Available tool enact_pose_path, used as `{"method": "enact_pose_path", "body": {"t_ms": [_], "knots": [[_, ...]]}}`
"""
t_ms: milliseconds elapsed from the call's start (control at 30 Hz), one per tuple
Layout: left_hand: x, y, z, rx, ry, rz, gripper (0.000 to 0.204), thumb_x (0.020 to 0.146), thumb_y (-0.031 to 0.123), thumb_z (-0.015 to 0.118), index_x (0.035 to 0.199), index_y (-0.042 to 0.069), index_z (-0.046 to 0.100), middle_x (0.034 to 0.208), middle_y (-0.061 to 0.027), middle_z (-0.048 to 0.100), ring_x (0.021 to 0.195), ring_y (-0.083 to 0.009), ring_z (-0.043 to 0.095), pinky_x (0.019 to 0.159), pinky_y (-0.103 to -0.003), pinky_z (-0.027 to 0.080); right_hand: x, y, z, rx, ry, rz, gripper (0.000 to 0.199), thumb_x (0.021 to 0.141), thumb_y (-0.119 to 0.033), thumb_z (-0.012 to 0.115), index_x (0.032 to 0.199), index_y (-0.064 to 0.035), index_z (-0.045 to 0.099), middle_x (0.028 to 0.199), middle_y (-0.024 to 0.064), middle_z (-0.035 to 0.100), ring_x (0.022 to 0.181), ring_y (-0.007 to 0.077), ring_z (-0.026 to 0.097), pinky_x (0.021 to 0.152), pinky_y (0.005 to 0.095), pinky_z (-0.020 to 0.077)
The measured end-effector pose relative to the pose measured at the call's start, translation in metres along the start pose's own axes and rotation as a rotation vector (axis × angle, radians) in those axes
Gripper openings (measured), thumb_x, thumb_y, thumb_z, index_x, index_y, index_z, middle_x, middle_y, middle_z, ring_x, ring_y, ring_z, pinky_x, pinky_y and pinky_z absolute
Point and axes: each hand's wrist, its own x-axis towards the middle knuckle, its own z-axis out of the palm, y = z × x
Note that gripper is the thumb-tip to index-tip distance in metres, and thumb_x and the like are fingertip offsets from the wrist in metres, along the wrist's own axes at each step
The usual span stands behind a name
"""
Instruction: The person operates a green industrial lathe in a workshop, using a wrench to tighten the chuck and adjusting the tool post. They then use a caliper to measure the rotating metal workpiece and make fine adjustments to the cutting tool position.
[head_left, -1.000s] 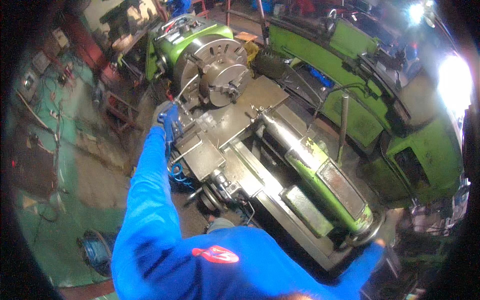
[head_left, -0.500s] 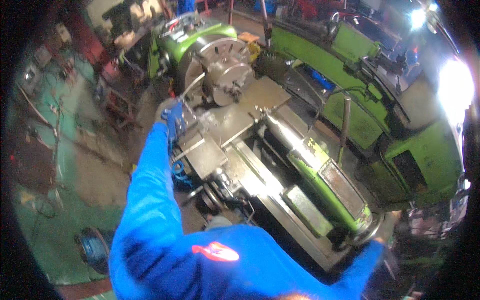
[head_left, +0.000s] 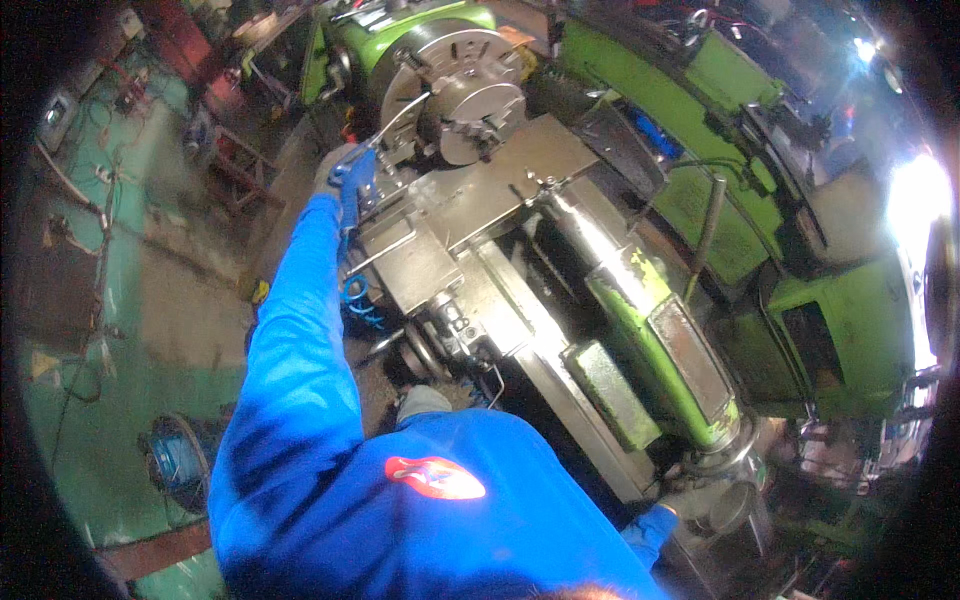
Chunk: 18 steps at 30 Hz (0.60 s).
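Observation:
My left hand, in a grey glove, is closed around a blue air blow gun. Its long thin metal nozzle points toward the round chuck of a green lathe. A coiled blue hose hangs below the gun. At the lower right, my gloved right hand is beside the tailstock handwheel. Its fingers are too blurred to show whether they grip the wheel.
Between my arms lie the metal carriage plate, the bright bedways and the green tailstock. Large green machine panels stand behind. A reel with blue on it sits on the green floor at left.
My right hand has moved left and down around the tailstock handwheel. The view has shifted, so the lathe appears higher. My left hand still holds the blow gun near the chuck.

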Motion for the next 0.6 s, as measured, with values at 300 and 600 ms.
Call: {"method": "enact_pose_path", "body": {"t_ms": [300,600], "knots": [[-0.019,-0.037,0.028,-0.704,0.018,0.053,0.021,0.095,0.03,0.065,0.094,0.011,0.074,0.087,-0.0066,0.072,0.077,-0.0239,0.069,0.07,-0.038,0.056,-0.045,0.014,0.037,0.14,0.008,-0.358,0.068,0.099,-0.072,0.047,0.139,-0.0168,0.056,0.13,0.0144,0.063,0.117,0.025,0.061,0.085,0.0398,0.0515],[0.008,-0.068,0.05,-0.171,0.177,0.461,0.021,0.092,0.029,0.065,0.092,0.01,0.072,0.089,-0.0129,0.07,0.086,-0.0366,0.068,0.089,-0.041,0.052,-0.158,-0.093,0.131,-0.187,-0.089,-0.372,0.067,0.097,-0.059,0.059,0.139,-0.008,0.058,0.126,0.0126,0.064,0.099,0.0274,0.065,0.075,0.0453,0.0589]]}}
